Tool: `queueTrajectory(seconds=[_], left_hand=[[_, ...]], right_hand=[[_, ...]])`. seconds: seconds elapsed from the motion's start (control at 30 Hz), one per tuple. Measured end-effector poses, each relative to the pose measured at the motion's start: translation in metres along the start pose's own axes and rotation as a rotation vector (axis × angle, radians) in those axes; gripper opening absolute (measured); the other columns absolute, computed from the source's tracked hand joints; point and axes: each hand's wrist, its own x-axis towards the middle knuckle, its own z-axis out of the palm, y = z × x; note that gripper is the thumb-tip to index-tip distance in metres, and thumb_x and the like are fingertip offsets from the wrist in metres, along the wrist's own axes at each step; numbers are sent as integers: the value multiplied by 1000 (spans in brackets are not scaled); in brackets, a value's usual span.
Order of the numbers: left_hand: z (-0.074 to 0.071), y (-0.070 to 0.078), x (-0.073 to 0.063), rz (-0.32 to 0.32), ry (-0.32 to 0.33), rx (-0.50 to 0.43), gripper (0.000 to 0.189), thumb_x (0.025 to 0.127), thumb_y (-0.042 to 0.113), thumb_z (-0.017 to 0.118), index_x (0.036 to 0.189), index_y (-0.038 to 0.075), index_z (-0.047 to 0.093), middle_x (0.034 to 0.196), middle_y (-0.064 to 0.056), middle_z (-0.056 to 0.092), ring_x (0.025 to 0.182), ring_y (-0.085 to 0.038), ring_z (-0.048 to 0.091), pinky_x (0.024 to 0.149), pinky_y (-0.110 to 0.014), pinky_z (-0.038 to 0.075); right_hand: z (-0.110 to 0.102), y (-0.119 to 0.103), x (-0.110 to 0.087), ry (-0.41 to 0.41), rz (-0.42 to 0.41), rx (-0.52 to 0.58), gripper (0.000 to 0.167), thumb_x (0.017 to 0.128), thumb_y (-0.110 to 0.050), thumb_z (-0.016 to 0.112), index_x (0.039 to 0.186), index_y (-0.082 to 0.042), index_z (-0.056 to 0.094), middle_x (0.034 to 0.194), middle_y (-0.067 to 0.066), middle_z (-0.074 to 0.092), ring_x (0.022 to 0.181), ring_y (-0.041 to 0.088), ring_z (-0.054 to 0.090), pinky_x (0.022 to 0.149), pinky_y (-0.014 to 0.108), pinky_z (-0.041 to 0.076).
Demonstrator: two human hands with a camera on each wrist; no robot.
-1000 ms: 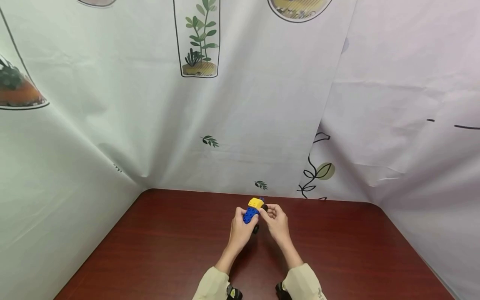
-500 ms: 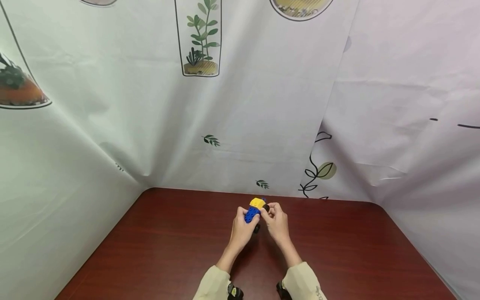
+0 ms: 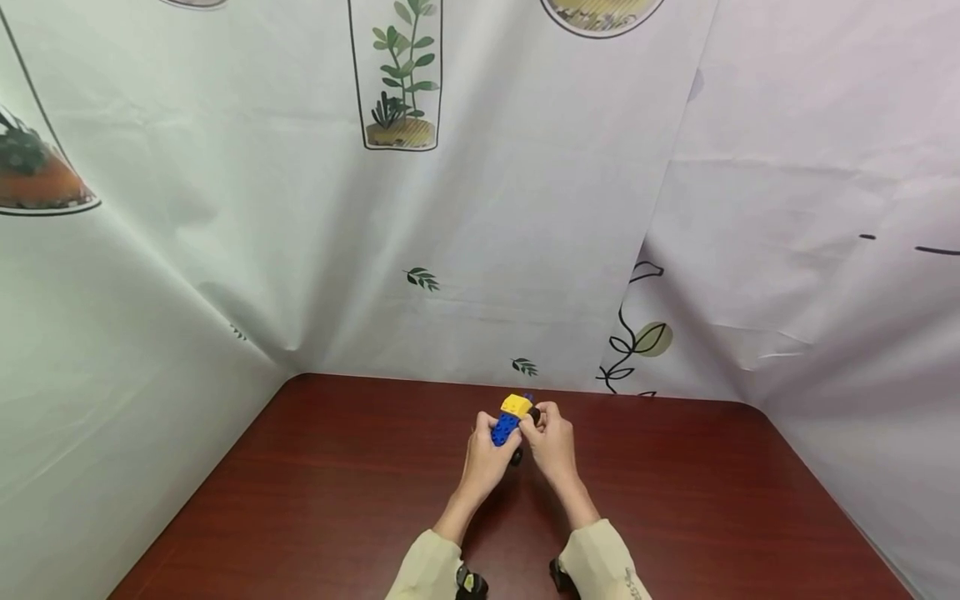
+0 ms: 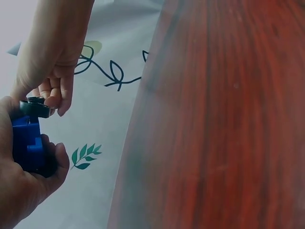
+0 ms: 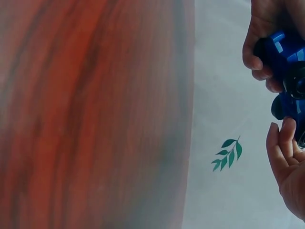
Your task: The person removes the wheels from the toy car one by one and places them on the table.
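Observation:
A small toy car built of bricks is held up over the far part of the table, its blue studded body point(image 3: 504, 429) topped by a yellow brick point(image 3: 516, 406) toward the far end. My left hand point(image 3: 482, 458) grips the blue body, thumb on the near side and fingers round the other. With thumb and fingertips, my right hand point(image 3: 553, 443) pinches a black wheel point(image 4: 35, 109) at the car's far right corner. Another black wheel point(image 3: 516, 457) shows below the left thumb. The right wrist view shows the blue underside and further wheels point(image 5: 295, 80). Fingers hide part of the body.
Beneath the hands lies a dark red wood-grain table point(image 3: 360, 483). A whitish cloth point(image 3: 480, 208) printed with plants hangs right behind its far edge and along both sides. Dark wrist devices point(image 3: 471, 583) sit at the light sleeves point(image 3: 427, 567).
Both hands keep their hold on the car and its wheel. The car has shifted very slightly to the right in the head view, and the right fingers have moved a little at the wheel.

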Motion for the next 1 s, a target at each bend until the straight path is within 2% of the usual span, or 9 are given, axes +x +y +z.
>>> queueTrajectory(seconds=[0.17,0.53,0.8,1.0], left_hand=[[1,2,-1,14,-8,-9,34,91,27,67,98,3,45,91,-16,63,74,-13,56,63,-21,49],[5,5,-1,8,-13,-47,35,92,29,67,98,3,45,90,-16,64,72,-11,56,61,-20,49],[4,6,0,8,-20,-39,34,90,27,68,98,3,44,91,-17,63,72,-12,56,60,-21,48],[3,6,0,14,-17,-31,35,89,26,68,97,3,44,88,-15,63,70,-11,55,59,-21,47]], right_hand=[[1,-1,-1,17,-22,-41,22,88,-12,59,103,4,56,70,9,60,59,10,49,56,23,43],[5,-4,-4,119,-24,-42,20,86,-14,58,98,2,55,63,6,52,55,9,42,51,22,36],[5,-2,-2,114,-42,-44,16,85,-14,57,93,1,55,60,2,48,53,7,39,49,21,33],[7,0,-3,147,-67,-27,14,84,-14,59,89,-1,56,57,0,46,51,6,37,49,21,32]])
